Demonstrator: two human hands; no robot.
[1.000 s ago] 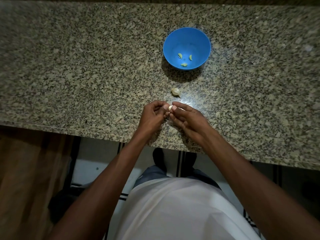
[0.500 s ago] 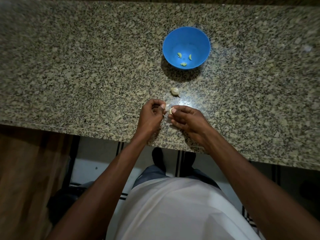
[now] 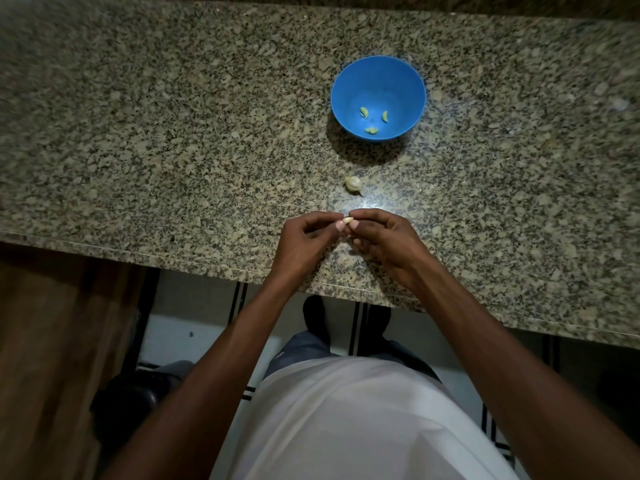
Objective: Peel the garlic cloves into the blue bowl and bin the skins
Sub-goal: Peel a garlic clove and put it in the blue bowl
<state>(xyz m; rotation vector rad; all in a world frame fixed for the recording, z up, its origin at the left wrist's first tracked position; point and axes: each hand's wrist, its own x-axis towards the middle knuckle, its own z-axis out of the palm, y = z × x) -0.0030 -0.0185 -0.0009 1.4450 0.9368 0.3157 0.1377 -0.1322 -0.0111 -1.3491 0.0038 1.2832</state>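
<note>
Change: half a second ago the two hands were slightly parted, with a pale scrap at the left fingertips; now the fingertips are brought together again on one clove.
Meaning: a strip of skin appears to have been pulled free and a fresh hold taken, so peeling of this clove is judged to be under way, not finished.
Left hand [image 3: 304,242]: fingers curled, the clove pinched at its left end.
Right hand [image 3: 384,242]: fingers curled, the same clove pinched from the right.
Clove in hand [image 3: 347,221]: held just above the granite counter [image 3: 173,133], at 6 o'clock from the bowl; small, pale, glossy at the exposed tip; whether skin remains cannot be told.
Blue bowl [image 3: 378,75]: at 12 o'clock from the hands, well apart; a few peeled cloves [image 3: 372,130] are seen on its floor.
Remaining garlic [image 3: 353,184]: a papery, unpeeled piece lying between bowl and hands.
Skins: loose skins cannot be made out against the speckled stone; no bin is in view.
</note>
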